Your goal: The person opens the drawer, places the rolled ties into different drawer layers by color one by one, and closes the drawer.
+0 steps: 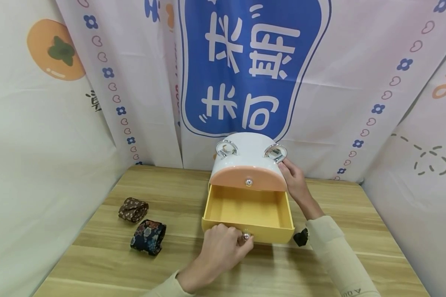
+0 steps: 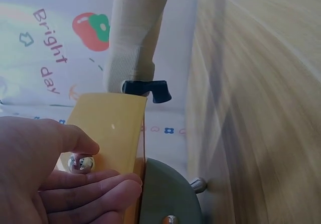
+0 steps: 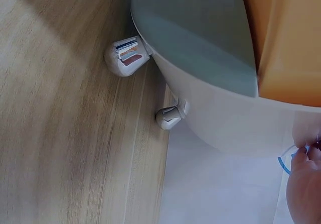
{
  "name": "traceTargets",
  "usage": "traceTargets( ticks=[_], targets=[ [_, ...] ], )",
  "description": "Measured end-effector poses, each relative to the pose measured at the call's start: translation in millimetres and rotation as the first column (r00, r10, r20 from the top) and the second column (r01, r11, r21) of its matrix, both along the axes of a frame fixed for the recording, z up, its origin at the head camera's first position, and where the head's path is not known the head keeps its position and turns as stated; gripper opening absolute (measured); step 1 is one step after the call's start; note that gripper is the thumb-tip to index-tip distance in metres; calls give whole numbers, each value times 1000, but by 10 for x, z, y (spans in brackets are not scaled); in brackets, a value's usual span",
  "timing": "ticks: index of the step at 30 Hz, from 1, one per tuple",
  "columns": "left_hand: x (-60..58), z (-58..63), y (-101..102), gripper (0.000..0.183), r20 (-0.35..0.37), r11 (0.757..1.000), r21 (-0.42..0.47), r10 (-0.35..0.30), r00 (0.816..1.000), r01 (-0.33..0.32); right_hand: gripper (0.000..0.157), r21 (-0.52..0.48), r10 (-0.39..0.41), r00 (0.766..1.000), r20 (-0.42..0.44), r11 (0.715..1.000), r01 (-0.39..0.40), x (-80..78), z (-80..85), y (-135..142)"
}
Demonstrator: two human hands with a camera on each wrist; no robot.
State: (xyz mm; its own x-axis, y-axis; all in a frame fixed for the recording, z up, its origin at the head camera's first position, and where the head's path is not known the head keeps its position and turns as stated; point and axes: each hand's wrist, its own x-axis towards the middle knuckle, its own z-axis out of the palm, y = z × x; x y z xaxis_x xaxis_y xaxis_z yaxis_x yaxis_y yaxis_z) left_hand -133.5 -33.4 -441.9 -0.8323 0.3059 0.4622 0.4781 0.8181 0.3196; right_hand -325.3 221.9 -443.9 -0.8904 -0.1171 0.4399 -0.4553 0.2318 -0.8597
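Note:
A small rounded chest (image 1: pixel 245 150) in white stands at the back of the table, with two silver ring shapes on top and a peach upper front (image 1: pixel 245 176). Its yellow drawer (image 1: pixel 247 206) is pulled out and bare inside. My left hand (image 1: pixel 223 245) pinches the drawer's silver knob (image 2: pixel 83 164) between thumb and fingers. On the chest's right side, below the ring, my right hand (image 1: pixel 295 181) rests with its fingertips against the white wall; part of this hand is hidden. A grey-green lower section (image 3: pixel 200 38) sits beneath the drawer.
Left on the table lie a rolled brown patterned cloth (image 1: pixel 133 209) and a rolled dark floral cloth (image 1: pixel 148 237). A small black object (image 1: pixel 301 237) shows beside the right sleeve. Silver feet (image 3: pixel 126 57) carry the chest. Printed curtains hang behind and at both sides.

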Motion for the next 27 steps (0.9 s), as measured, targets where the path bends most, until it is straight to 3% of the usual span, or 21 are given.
traceTargets(
  ticks=[7,14,18,23,27],
  targets=[
    [6,-18,-21,47,38,1000,-13,10,999,-9,47,-13,8,1000,-4,1000,-8,1,-14,-9],
    [32,-18,-119,36,143,999,-36,0,990,5,50,-14,10,1000,9,1000,-10,17,-16,-19],
    [55,-45,-255,39,228,998,-59,-10,974,24,50,-12,7,1000,16,1000,-7,20,-20,-11],
    [97,-89,-500,21,337,998,-43,-34,941,52,50,2,6,1000,22,1000,-6,25,-12,-7],
    [141,-48,-724,25,402,998,-15,-43,915,53,52,1,4,1000,22,1000,-4,33,-7,-1]
  ],
)
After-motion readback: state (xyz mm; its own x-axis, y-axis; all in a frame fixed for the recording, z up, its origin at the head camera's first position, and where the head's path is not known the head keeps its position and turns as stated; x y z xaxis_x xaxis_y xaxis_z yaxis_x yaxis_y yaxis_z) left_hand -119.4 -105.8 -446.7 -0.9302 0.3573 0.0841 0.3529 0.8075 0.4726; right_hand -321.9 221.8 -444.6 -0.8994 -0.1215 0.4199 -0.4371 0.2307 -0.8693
